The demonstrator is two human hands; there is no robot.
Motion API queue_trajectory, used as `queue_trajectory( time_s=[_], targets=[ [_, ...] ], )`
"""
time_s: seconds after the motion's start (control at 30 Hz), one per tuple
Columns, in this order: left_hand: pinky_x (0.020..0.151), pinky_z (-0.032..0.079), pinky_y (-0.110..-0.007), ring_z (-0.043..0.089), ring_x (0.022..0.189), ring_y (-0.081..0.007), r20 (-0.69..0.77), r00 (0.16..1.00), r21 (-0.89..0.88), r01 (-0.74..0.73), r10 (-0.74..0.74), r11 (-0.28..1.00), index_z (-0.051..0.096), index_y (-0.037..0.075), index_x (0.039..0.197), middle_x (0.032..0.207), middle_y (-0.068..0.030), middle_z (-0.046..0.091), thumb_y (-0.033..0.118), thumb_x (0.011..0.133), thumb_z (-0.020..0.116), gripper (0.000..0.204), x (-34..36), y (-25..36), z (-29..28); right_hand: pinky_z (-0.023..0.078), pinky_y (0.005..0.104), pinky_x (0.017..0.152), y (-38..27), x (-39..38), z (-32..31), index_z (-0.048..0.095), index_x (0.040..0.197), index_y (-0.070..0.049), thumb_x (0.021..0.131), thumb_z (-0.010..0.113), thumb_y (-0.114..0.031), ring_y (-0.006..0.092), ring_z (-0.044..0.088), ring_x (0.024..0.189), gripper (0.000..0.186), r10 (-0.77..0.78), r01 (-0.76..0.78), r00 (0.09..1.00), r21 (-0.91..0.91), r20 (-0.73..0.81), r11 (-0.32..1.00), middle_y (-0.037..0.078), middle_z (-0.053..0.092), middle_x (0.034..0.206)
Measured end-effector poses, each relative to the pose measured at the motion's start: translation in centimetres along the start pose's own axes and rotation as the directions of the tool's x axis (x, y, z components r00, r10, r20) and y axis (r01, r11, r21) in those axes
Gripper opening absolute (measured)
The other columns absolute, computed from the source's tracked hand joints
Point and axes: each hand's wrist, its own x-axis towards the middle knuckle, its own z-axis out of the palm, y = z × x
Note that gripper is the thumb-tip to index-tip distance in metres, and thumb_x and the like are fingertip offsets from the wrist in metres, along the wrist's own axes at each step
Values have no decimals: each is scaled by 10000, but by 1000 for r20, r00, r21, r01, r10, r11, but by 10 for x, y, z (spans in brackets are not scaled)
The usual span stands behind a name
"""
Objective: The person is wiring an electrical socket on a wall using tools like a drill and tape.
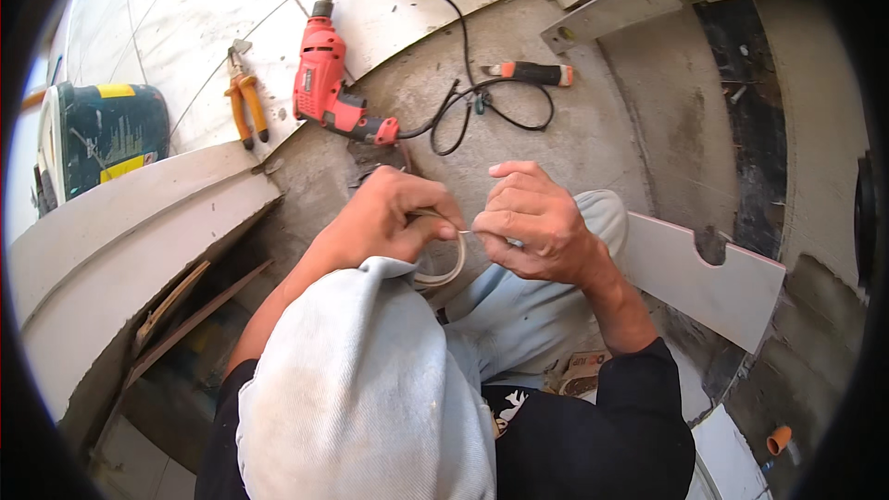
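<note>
My left hand (394,211) is closed on a loop of pale cable (446,278), which curves down below its fingers. Thumb and forefinger pinch the cable near its end. Right beside it, my right hand (535,227) has its fingers curled and pressed together at a short white tip of the cable between the two hands. The right fingers hide most of that tip. Beyond my hands a red and black power drill (321,83) lies on its side, a long bit in its chuck. Its black cord (466,28) loops over the rough floor.
Pliers with orange handles (245,106) lie left of the drill. An orange and black utility knife (532,72) rests behind the cord. A dark bucket (111,134) lies at far left. A notched white tile (708,278) is at right, an orange pipe piece (779,440) lower right.
</note>
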Motion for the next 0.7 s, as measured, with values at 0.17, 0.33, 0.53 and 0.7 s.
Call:
queue_trajectory(
  time_s=[0.17, 0.33, 0.53, 0.7],
  targets=[
    [627, 494, -429, 636, 681, -358, -111, 993, 231, -12, 38, 973, 671, 1, 794, 705, -171, 619, -80, 684, 673, 137, -9, -2, -4, 501, 428, 940, -14, -7, -7, 678, 858, -75, 708, 758, -16, 226, 617, 734, 181, 123, -102, 990, 243, -74, 965, 36, 601, 745],
    [705, 492, -257, 621, 752, -119, -608, 791, 34, -52, 62, 998, 704, 10, 901, 757, -40, 658, 23, 908, 658, 49, -7, -17, -29, 486, 409, 960, -7, 15, -76, 691, 857, -61, 787, 721, -8, 199, 633, 734, 93, 184, -181, 983, -113, 21, 977, 57, 654, 779],
    [631, 486, -258, 603, 704, -124, -966, -32, -248, -165, -256, 955, 685, -47, 1040, 836, -92, 679, 145, 951, 639, 216, 60, -148, -191, 491, 358, 943, 9, -34, -26, 661, 930, 34, 898, 602, -30, 178, 644, 851, 93, 659, -337, 724, 731, -201, 593, 96, 694, 903],
    [882, 531, -406, 706, 945, -334, -993, 111, 114, 690, 51, 715, 698, -34, 1158, 1000, -203, 736, 180, 815, 635, 409, 51, -231, -251, 471, 311, 925, 33, -15, 24, 652, 1009, 29, 895, 603, -41, 169, 626, 972, 142, 794, -92, 602, 981, -83, 172, 103, 676, 1000]
  ],
)
